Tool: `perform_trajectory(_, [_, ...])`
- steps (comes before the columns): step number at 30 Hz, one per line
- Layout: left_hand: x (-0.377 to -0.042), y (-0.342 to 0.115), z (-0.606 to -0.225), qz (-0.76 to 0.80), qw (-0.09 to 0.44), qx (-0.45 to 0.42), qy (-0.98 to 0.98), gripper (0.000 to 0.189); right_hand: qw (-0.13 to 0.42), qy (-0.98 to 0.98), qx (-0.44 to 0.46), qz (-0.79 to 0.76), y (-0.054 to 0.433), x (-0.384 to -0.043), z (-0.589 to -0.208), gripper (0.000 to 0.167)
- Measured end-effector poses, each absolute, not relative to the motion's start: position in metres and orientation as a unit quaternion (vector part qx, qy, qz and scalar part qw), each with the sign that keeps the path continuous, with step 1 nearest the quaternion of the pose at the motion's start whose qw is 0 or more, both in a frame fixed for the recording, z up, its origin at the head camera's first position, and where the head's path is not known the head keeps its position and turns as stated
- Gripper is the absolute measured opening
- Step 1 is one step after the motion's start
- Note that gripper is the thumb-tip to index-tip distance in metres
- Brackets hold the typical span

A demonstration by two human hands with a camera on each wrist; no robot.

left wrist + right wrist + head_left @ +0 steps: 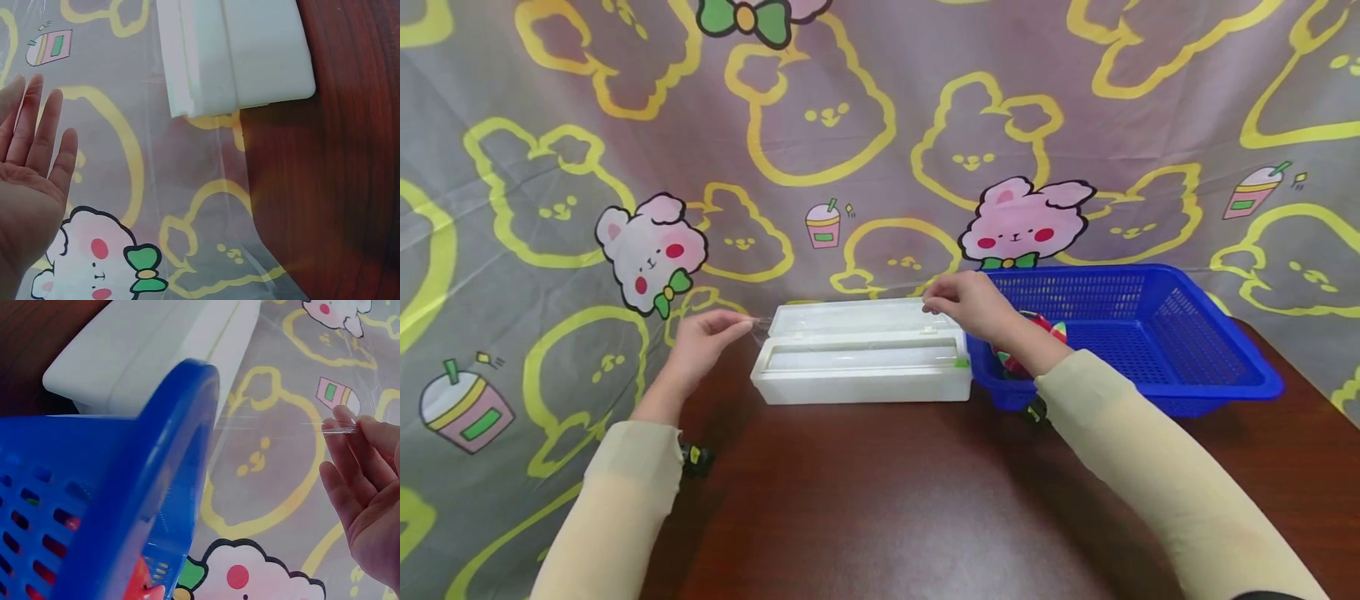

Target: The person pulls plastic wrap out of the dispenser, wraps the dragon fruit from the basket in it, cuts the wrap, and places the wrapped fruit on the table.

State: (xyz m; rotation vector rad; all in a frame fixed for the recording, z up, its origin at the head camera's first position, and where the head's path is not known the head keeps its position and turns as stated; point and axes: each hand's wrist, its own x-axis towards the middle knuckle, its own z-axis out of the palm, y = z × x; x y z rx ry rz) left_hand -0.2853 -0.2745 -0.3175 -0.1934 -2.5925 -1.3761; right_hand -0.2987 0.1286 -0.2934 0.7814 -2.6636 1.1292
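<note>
A white cling film dispenser box [861, 387] stands on the table with its lid [850, 318] raised at the back and a roll [865, 357] inside. Clear cling film [337, 430] stretches between the two hands above the box. At its left end my left hand [703, 342] pinches the film between thumb and index finger. The right hand [973, 304] pinches the other end beyond the lid's right corner; its remaining fingers [340, 487] are spread loosely in the right wrist view. A small green piece [962, 363] sits at the box's front right.
Close to the box's right side stands a blue plastic basket [1210, 390] with red and green items [1058, 332] at its left end, partly behind the right forearm. A patterned curtain [865, 100] hangs behind the brown table [880, 500].
</note>
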Motion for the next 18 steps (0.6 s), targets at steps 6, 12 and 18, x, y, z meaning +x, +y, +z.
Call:
perform_trajectory(6, [-0.279, -0.273, -0.309, -0.472, 0.107, -0.064, -0.872, 0.040, 0.069, -0.883, 0.249, 0.393, 0.129, -0.294, -0.286, 0.010])
perform_trajectory(12, [-0.273, -0.273, -0.299, -0.486, 0.105, -0.058, -0.866, 0.045, 0.071, -0.881, 0.241, 0.401, 0.129, -0.291, -0.276, 0.011])
perform_trajectory(18, [-0.271, -0.270, -0.291, -0.530, 0.113, -0.063, -0.838, 0.040, 0.069, -0.887, 0.219, 0.400, 0.129, -0.288, -0.264, 0.012])
